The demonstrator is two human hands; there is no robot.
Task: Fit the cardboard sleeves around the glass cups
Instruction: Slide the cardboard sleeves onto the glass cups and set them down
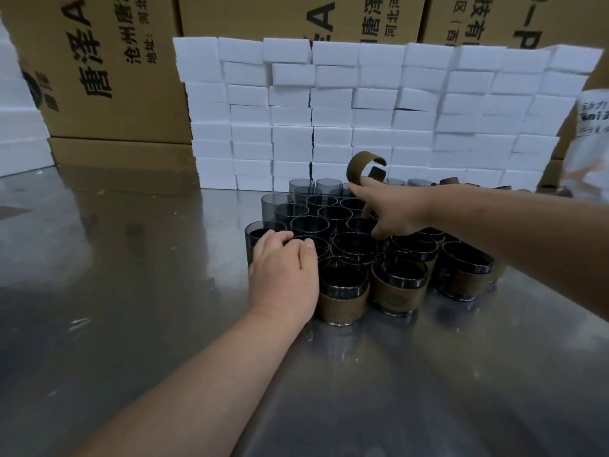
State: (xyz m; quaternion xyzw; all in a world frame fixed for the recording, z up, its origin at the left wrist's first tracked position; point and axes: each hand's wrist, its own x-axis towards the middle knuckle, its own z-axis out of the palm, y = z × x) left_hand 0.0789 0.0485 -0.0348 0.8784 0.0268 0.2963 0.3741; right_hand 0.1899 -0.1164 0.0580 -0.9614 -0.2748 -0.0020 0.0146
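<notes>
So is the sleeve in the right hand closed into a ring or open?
Open. The sleeve pinched by the right hand is a C-shaped strip, its two ends apart, not joined.

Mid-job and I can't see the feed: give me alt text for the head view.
The right hand pinches an open, curled cardboard sleeve above a tight cluster of dark glass cups on a steel table, while the left hand rests, fingers curled, on cups at the cluster's near left. The nearest cups already wear sleeves; white foam blocks are stacked behind.

White foam blocks [362,110], printed cartons [108,77], steel table [131,258], perhaps a bottle [590,110].
</notes>
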